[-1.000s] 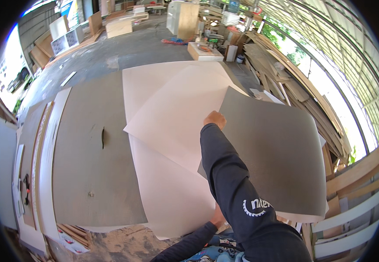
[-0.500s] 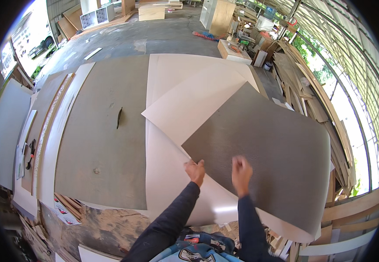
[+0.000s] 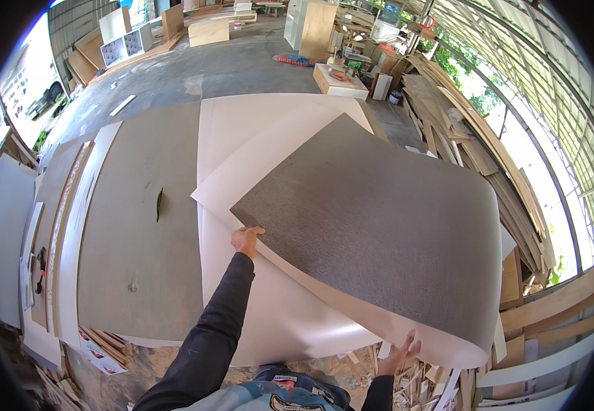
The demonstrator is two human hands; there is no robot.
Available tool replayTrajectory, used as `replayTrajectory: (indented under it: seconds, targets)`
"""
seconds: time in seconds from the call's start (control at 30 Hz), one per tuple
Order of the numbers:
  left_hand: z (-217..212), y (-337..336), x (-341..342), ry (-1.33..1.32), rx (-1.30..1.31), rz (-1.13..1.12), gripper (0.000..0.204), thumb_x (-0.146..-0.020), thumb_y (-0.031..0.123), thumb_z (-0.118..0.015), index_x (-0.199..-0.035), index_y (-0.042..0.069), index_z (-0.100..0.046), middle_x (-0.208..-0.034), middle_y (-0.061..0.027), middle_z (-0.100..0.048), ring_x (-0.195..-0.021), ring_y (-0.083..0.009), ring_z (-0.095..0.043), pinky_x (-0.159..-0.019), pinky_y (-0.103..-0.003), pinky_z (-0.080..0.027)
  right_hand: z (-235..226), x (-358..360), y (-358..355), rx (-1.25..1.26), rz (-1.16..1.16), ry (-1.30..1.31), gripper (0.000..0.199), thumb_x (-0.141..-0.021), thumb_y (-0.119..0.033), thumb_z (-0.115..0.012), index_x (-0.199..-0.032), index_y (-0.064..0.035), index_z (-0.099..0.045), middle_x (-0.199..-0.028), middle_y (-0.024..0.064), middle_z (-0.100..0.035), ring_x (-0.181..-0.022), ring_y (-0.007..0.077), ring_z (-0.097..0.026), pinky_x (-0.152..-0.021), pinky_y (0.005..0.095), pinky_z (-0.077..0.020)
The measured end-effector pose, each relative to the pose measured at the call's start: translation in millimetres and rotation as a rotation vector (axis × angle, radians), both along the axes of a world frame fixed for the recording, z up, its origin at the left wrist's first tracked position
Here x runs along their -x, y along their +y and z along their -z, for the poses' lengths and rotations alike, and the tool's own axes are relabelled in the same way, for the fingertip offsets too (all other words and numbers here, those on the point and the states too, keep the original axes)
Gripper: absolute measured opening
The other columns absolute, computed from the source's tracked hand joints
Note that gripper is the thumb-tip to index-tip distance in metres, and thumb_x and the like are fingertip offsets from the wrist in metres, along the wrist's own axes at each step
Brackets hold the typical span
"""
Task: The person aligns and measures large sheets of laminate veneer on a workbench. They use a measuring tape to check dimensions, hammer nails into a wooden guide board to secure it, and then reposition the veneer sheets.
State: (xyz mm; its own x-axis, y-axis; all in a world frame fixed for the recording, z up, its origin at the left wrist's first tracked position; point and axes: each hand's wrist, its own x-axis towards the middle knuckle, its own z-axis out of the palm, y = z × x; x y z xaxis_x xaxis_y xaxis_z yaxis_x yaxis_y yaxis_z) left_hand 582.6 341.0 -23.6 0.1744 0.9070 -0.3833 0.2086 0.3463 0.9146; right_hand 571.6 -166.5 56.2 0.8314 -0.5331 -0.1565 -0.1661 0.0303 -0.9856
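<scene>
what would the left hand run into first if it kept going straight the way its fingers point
Probably the large grey-brown laminate sheet: the left hand already touches its near-left corner, fingers aimed up and right across it. Depth is unclear.

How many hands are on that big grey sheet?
2: the left hand grips the grey sheet at its left corner; the right hand holds its near edge.

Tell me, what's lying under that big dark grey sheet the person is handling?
Under the dark grey sheet lie white sheets, overlapping on the grey table. The left hand grips its corner, the right hand its near edge. Whatever lies beneath its middle is covered.
</scene>
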Motion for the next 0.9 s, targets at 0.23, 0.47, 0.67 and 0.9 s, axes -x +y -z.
replayTrajectory:
  seconds: [0.23,0.47,0.67,0.9]
  targets:
    - [-21.1,-32.5,-4.6,0.209,0.052,0.144,0.034,-0.050,0.008,-0.088,-0.060,0.002,-0.056,-0.074,-0.0129,-0.063,-0.067,-0.0247,-0.057,-0.064,-0.040,-0.048,-1.5,-33.5,52.1,-0.179,-0.204,-0.041,0.063,-0.086,-0.018,-0.073,-0.135,0.0057,-0.041,-0.125,0.0134,-0.051,-0.118,0.0251,-0.051,-0.102,0.0406,-0.0421]
    - [-10.6,-19.0,-23.3,-0.026,-0.090,-0.358,0.068,-0.048,0.011,-0.092,-0.102,-0.005,-0.055,-0.107,-0.0214,-0.063,-0.100,-0.0300,-0.061,-0.089,-0.038,-0.049,41.8,-37.8,26.4,-0.041,-0.166,-0.131,0.052,-0.088,-0.015,-0.071,-0.130,0.0019,-0.046,-0.130,0.0139,-0.053,-0.109,0.0286,-0.057,-0.086,0.0455,-0.0519]
    - [-7.4,29.8,-5.9,-0.288,-0.022,-0.163,0.081,-0.058,0.008,-0.089,-0.126,-0.006,-0.047,-0.124,-0.0174,-0.057,-0.116,-0.0285,-0.055,-0.101,-0.037,-0.041,43.4,-10.4,34.8,-0.296,-0.117,0.140,0.054,-0.086,-0.013,-0.073,-0.129,-0.0048,-0.042,-0.127,0.0127,-0.054,-0.106,0.0249,-0.057,-0.077,0.0377,-0.0540]
    - [-20.0,29.8,16.7,-0.591,-0.074,0.225,0.064,-0.063,-0.002,-0.081,-0.121,-0.002,-0.055,-0.114,-0.0102,-0.062,-0.111,-0.0241,-0.055,-0.102,-0.034,-0.036,106.2,-24.4,14.4,-0.142,-0.023,0.050,0.066,-0.078,-0.016,-0.081,-0.128,-0.0030,-0.040,-0.119,0.0093,-0.057,-0.092,0.0254,-0.058,-0.068,0.0360,-0.0510]
